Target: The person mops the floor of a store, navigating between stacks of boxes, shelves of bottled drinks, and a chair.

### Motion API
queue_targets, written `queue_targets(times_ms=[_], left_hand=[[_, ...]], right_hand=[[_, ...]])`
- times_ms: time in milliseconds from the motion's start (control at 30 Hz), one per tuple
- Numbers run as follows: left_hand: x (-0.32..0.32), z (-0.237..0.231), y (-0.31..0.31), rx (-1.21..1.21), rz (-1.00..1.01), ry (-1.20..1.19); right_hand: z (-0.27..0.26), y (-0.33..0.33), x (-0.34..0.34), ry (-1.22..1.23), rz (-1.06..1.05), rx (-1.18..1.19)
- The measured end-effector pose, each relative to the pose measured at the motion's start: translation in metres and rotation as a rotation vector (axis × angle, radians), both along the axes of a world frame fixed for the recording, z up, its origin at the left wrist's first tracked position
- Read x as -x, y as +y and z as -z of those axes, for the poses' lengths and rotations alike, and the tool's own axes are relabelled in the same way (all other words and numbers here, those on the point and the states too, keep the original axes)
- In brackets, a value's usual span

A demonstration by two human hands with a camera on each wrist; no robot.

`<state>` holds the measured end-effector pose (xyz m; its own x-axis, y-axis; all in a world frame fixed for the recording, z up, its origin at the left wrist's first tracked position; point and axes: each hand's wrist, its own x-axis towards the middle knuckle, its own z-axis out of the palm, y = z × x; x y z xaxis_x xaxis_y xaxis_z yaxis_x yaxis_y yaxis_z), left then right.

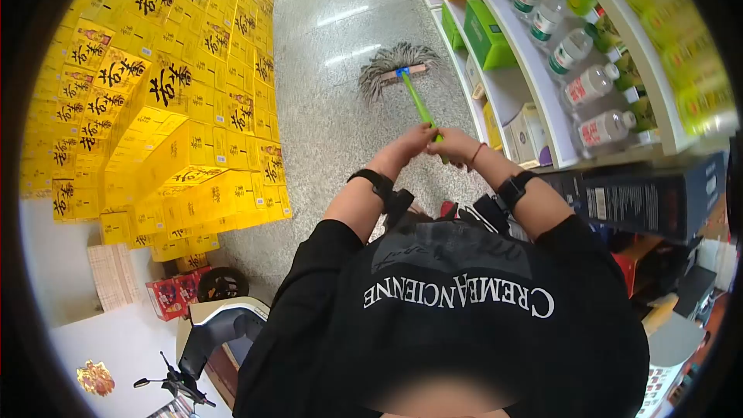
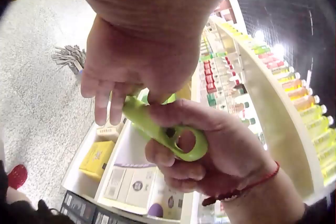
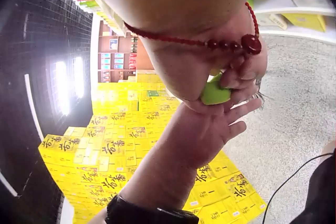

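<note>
A mop [image 1: 416, 97] with a green handle reaches forward from the person's hands in the head view. Its grey string head [image 1: 406, 56] lies spread on the speckled floor, joined by a pinkish bar with a blue clip. The right hand [image 2: 223, 148] grips the top end of the handle, where a loop with a hole shows in the left wrist view. Just below it, the left hand [image 2: 142, 58] holds the handle at the thumb, its other fingers hanging fairly straight. In the right wrist view, the green handle end [image 3: 215, 92] pokes out between both hands.
Stacked yellow cartons [image 1: 193, 93] line the left side of the floor [image 1: 317, 108]. To the right runs a white shelf [image 1: 534, 77] with bottles [image 1: 571, 50] and a green box [image 1: 489, 35]. A scooter [image 1: 224, 333] stands behind at the left, a dark box [image 1: 635, 201] at the right.
</note>
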<state>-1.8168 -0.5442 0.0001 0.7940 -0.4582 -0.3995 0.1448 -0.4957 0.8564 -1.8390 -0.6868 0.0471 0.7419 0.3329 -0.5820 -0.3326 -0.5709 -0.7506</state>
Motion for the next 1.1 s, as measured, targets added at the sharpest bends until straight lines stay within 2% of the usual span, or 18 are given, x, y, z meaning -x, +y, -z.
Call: queue_targets(times_ms=[33,100,200,233,300,433,467,500,567,633,700,733,767,833,867,967,1067,1100], left_hand=[[-0.014,-0.024,0.003,0.104,-0.196,0.234],[-0.052,-0.029,0.016,0.168,-0.229,0.26],[-0.116,-0.026,0.037,0.013,-0.258,0.295],[-0.16,-0.026,0.051,0.012,-0.261,0.284],[-0.195,-0.023,0.062,0.139,-0.422,0.294],[-0.285,0.028,0.098,0.054,-0.238,0.141],[-0.309,0.032,0.109,-0.026,-0.067,0.042],[-0.333,0.016,0.114,-0.026,-0.063,0.029],[-0.361,-0.017,0.114,-0.017,-0.234,0.236],[-0.395,-0.018,0.12,-0.014,-0.208,0.222],[-0.443,-0.005,0.127,-0.246,0.189,-0.052],[-0.458,-0.001,0.131,-0.101,0.118,-0.056],[-0.478,0.003,0.132,-0.105,0.122,-0.061],[-0.51,-0.028,0.129,-0.117,-0.107,0.244],[-0.529,-0.029,0.131,-0.112,-0.128,0.272],[-0.593,-0.034,0.14,-0.12,-0.14,0.249],[-0.681,0.024,0.16,-0.137,-0.049,0.119],[-0.705,0.011,0.165,-0.146,-0.048,0.114]], right_hand=[[-0.005,0.007,-0.023,-0.004,-0.027,-0.001],[-0.012,0.025,-0.064,0.011,-0.066,0.032],[-0.015,0.051,-0.12,0.021,-0.043,-0.003],[-0.024,0.068,-0.155,-0.025,-0.025,0.01],[-0.017,0.086,-0.197,-0.032,-0.03,-0.016],[-0.01,0.11,-0.277,0.051,-0.051,-0.024],[-0.016,0.115,-0.297,0.077,-0.065,-0.003],[-0.02,0.119,-0.32,0.099,-0.075,0.018],[-0.023,0.124,-0.357,0.133,-0.087,0.007],[-0.034,0.129,-0.386,0.157,-0.052,0.019],[-0.022,0.13,-0.418,0.072,-0.058,-0.013],[-0.026,0.134,-0.433,-0.008,-0.07,-0.042],[-0.03,0.136,-0.451,-0.013,-0.067,-0.045],[-0.071,0.143,-0.483,0.091,-0.133,0.014],[-0.077,0.145,-0.505,0.148,-0.192,0.036],[-0.071,0.153,-0.573,0.118,-0.204,0.015],[-0.027,0.163,-0.653,0.021,-0.216,-0.108],[-0.029,0.168,-0.679,0.016,-0.215,-0.116]])
